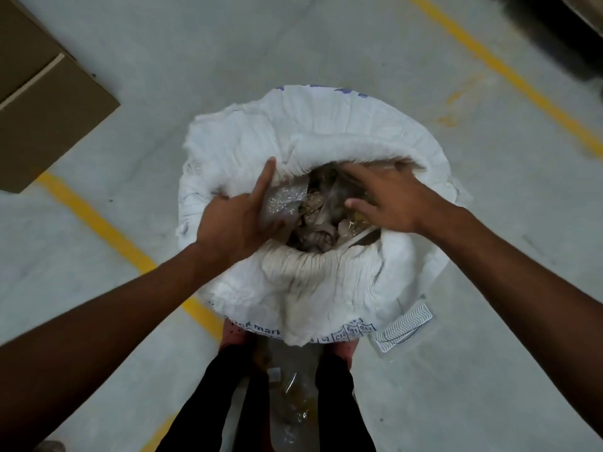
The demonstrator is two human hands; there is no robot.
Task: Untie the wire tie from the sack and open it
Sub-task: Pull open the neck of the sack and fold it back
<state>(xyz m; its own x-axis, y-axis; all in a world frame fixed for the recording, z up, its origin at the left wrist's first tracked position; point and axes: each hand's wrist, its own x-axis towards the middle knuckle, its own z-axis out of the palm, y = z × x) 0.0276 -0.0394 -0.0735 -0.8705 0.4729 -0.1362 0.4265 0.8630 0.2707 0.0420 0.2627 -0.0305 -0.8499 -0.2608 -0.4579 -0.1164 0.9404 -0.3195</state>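
Note:
A large white woven sack (326, 135) stands on the floor in front of me, its mouth open and its rim rolled outward. Inside lie clear plastic packets (284, 200) and crumpled beige items (318, 223). My left hand (235, 223) reaches into the left side of the mouth, forefinger stretched along the rim, fingers against a clear packet. My right hand (385, 200) is spread flat over the right side of the opening, fingers apart, blurred by motion. No wire tie shows in view.
Brown cardboard boxes (42, 102) sit at the far left. Yellow floor lines (107, 230) cross the grey concrete. A clear plastic bag (293, 393) lies between my feet. A white patterned label (404, 327) lies on the floor right of the sack.

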